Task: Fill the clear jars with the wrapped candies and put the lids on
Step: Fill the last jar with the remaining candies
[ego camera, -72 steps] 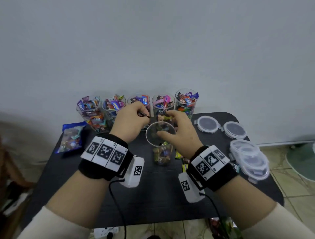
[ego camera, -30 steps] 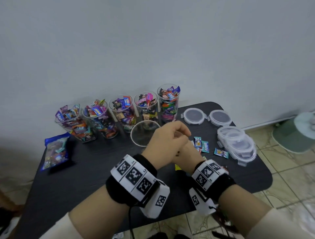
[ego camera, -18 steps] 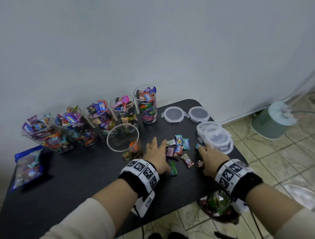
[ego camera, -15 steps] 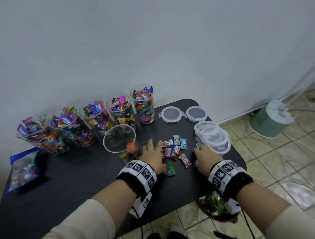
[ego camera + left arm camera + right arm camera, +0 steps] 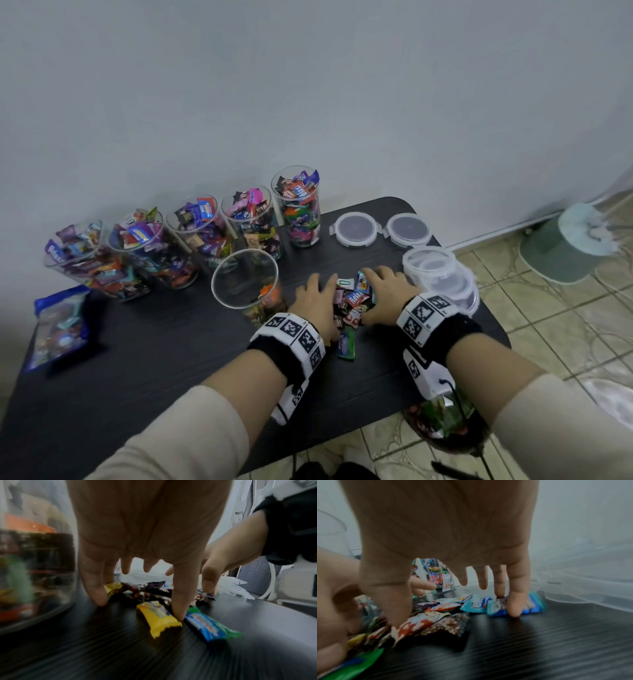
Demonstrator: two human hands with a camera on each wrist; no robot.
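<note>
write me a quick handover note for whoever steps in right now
Left hand and right hand: both open, fingers spread, raking the loose candies together on the black table; nothing gripped.
Sixth jar, just left of the pile: barely filled.
Five full jars along the wall, all without lids.
Lids: two flat, the others stacked at the right edge.
Left: fill the sixth jar, lid all six.

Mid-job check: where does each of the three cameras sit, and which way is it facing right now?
Head: worn high, facing forward-down at the black table; both forearms show.
Left wrist: low, along the left hand toward the loose candies; right hand shows too.
Right wrist: low, along the right hand, facing the same candies.
Shared: both wrist views see the green-blue candy.
</note>
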